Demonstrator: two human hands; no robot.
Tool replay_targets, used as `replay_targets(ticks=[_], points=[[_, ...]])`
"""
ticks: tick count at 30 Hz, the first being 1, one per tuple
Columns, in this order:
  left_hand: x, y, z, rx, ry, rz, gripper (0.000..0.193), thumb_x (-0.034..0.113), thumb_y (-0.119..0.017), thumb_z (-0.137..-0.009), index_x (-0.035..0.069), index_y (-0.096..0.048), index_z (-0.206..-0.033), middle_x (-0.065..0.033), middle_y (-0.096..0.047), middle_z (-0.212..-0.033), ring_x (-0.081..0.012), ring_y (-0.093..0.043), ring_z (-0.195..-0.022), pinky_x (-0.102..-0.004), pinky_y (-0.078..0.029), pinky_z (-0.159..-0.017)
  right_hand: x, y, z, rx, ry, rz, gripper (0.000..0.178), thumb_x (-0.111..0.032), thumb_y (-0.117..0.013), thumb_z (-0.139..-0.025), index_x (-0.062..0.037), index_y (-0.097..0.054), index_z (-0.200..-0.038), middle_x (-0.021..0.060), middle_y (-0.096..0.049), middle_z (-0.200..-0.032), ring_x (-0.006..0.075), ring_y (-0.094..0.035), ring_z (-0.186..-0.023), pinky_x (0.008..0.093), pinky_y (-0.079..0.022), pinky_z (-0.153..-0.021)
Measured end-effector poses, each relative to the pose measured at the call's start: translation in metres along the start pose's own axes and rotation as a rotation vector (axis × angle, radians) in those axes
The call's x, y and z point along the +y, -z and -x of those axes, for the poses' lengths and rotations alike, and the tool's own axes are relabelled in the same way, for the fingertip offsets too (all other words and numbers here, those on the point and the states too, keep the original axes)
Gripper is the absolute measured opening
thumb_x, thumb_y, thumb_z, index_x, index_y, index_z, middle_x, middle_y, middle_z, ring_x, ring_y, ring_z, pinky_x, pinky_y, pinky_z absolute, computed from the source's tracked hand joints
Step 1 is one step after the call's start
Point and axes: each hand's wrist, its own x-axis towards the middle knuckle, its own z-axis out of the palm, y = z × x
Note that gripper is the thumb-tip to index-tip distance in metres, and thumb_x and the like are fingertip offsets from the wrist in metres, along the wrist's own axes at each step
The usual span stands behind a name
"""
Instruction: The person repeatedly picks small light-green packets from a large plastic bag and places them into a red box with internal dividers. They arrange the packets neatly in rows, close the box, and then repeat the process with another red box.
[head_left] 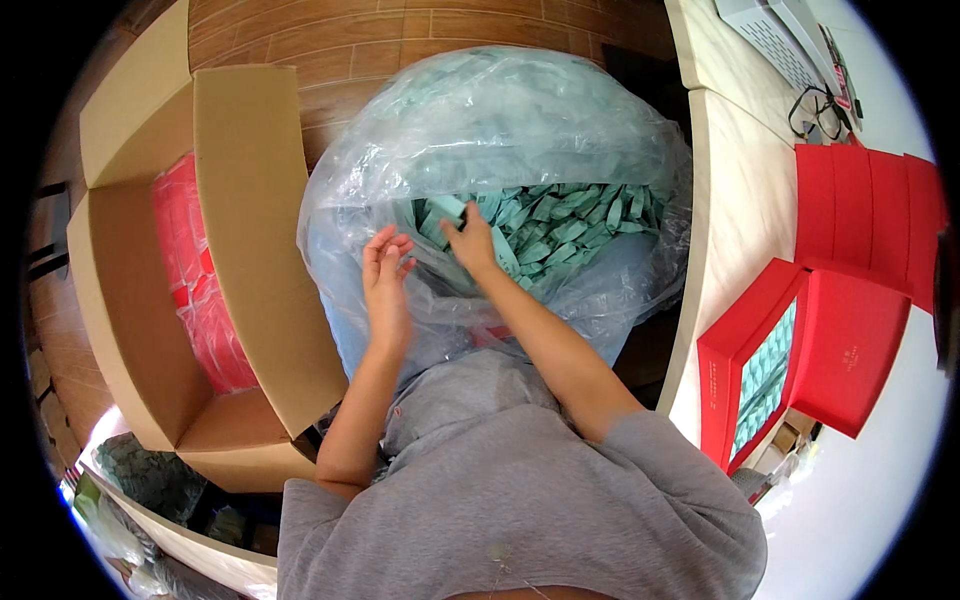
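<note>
A large clear plastic bag [470, 120] in front of me is full of small pale green packets [580, 225], seen through its opening. My right hand [472, 243] reaches into that opening, its thumb and fingers closed on a light green packet [447, 206]. More packets lie around and beneath it. Just to its left, my left hand [388, 275] is raised by the bag's near left edge. Its fingers are loosely curled and apart, with nothing visible in them.
An open cardboard box [250, 240] at left holds red items wrapped in plastic [195, 270]. On the pale table [730, 220] at right, an open red gift box [745, 370] contains rows of green packets. Behind it stand several red boxes [870, 215].
</note>
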Motion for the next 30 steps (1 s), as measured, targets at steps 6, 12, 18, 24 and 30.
replay_targets(ticks=[6,12,18,24,30], points=[[0.007,-0.027,0.003,-0.238,0.381,0.183,0.05,0.039,-0.045,-0.098,0.006,-0.035,-0.133,-0.0124,-0.052,-0.123,-0.0227,-0.048,-0.121,-0.0375,-0.037,-0.102,-0.048,0.087,0.049,0.144,0.303,-0.537,0.036,-0.009,-0.069,-0.079,-0.0035,-0.045,-0.106,0.0168,-0.06,-0.115,0.0313,-0.059,-0.104,0.0345,-0.047,-0.087],[0.027,-0.071,0.015,-0.461,0.446,0.509,0.064,0.048,-0.041,-0.098,0.008,-0.023,-0.143,-0.0136,-0.051,-0.123,-0.0282,-0.052,-0.116,-0.0409,-0.044,-0.099,-0.064,0.126,0.12,0.012,0.798,-0.026,0.041,-0.009,-0.072,-0.073,-0.0064,-0.045,-0.104,0.0171,-0.05,-0.135,0.0337,-0.043,-0.128,0.0433,-0.034,-0.104],[0.04,-0.089,0.028,-0.553,0.153,0.201,0.069,0.022,-0.062,-0.091,0.015,-0.023,-0.146,-0.0108,-0.052,-0.123,-0.0177,-0.054,-0.105,-0.0346,-0.048,-0.089,-0.079,0.148,0.159,0.122,0.695,-0.117,0.043,-0.014,-0.071,-0.076,-0.0069,-0.05,-0.113,0.0161,-0.048,-0.134,0.0328,-0.042,-0.125,0.0446,-0.032,-0.102],[0.037,-0.106,0.052,-0.67,0.054,-0.316,0.08,0.006,-0.065,-0.079,0.012,-0.021,-0.145,-0.0107,-0.048,-0.128,-0.013,-0.052,-0.101,-0.0302,-0.045,-0.089,-0.08,0.18,0.168,0.295,0.578,-0.184,0.045,-0.009,-0.066,-0.082,-0.0027,-0.05,-0.124,0.0163,-0.05,-0.13,0.0321,-0.05,-0.115,0.0368,-0.041,-0.094],[0.03,-0.106,0.078,-0.83,-0.32,-0.72,0.09,0.003,-0.064,-0.067,0.006,-0.019,-0.145,-0.02,-0.035,-0.141,-0.0336,-0.039,-0.13,-0.0372,-0.036,-0.103,-0.089,0.206,0.183,0.237,0.693,0.061,0.051,-0.008,-0.069,-0.08,-0.0007,-0.052,-0.128,0.0146,-0.056,-0.129,0.0321,-0.056,-0.112,0.0369,-0.045,-0.094]])
